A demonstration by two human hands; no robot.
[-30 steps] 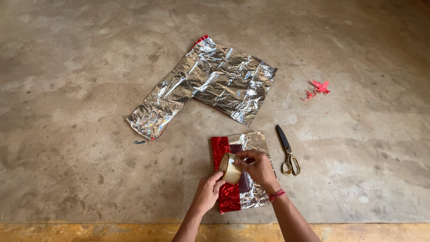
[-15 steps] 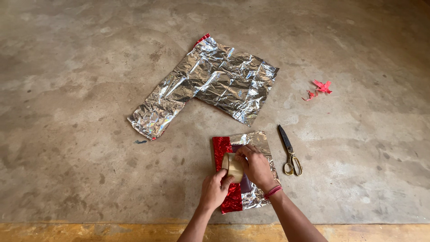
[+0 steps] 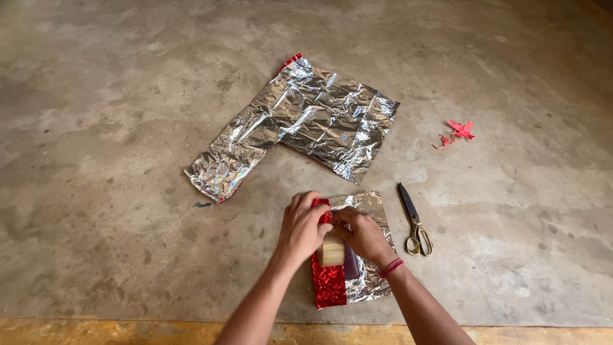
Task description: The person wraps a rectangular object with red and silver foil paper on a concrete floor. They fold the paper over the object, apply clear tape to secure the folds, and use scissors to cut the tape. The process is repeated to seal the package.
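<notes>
1. Head view looks down on a bare concrete floor, with both of the person's hands in the lower middle of the frame.
2. The left hand is curled, palm down, its fingers bent over the roll of tape and the red edge of the parcel.
3. The right hand is also curled, fingers pressed on the parcel just beside the roll; a red thread sits on its wrist. Whether it grips the tape end cannot be told.
4. The roll of tape stands between the two hands, resting on the half-wrapped parcel, which shows a red foil strip on its left side and silver foil on its right.
5. A pair of scissors with golden handles lies just right of the parcel, blades pointing to the upper left.
6. A large crumpled silver foil sheet lies in the upper middle, well apart from the hands.
7. Small red scraps lie at the upper right.
</notes>
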